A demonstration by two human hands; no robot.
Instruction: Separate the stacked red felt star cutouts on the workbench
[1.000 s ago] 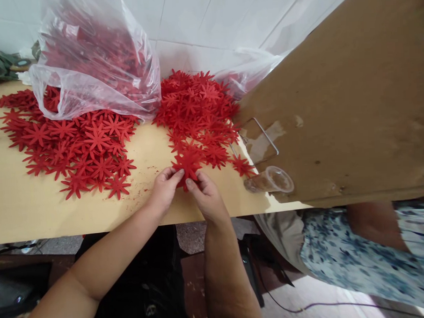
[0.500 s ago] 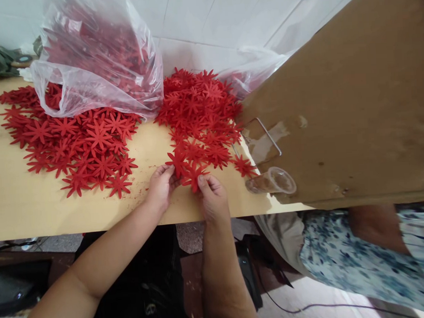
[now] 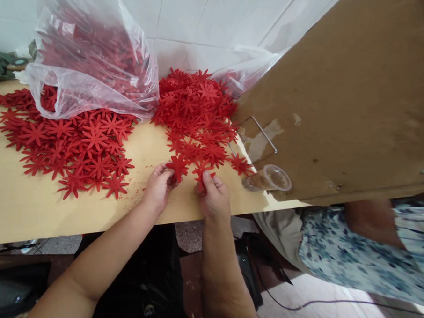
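Note:
My left hand (image 3: pixel 161 187) pinches a red flower-shaped cutout (image 3: pixel 177 167) with pointed petals between thumb and fingers. Just to its right, my right hand (image 3: pixel 214 192) has its thumb and fingers closed on another red cutout (image 3: pixel 202 170). A small gap separates the two held pieces. Behind them a heap of the same red cutouts (image 3: pixel 195 101) rises toward the wall. Off to the left spreads a second, wider pile of red cutouts (image 3: pixel 88 145). One loose red cutout (image 3: pixel 240 164) lies at the right, near a clear plastic cup.
A clear plastic bag (image 3: pixel 100 91) full of red pieces rests on the left pile. The clear cup (image 3: pixel 274 178) lies tipped beside a bent metal wire (image 3: pixel 264 134) and a large cardboard box (image 3: pixel 353 92). A person in a patterned garment (image 3: pixel 342 247) is at the right.
The two red cutouts, close together or overlapping before, are now apart, with one in each hand. My view has shifted slightly, so the table's contents appear a little further left.

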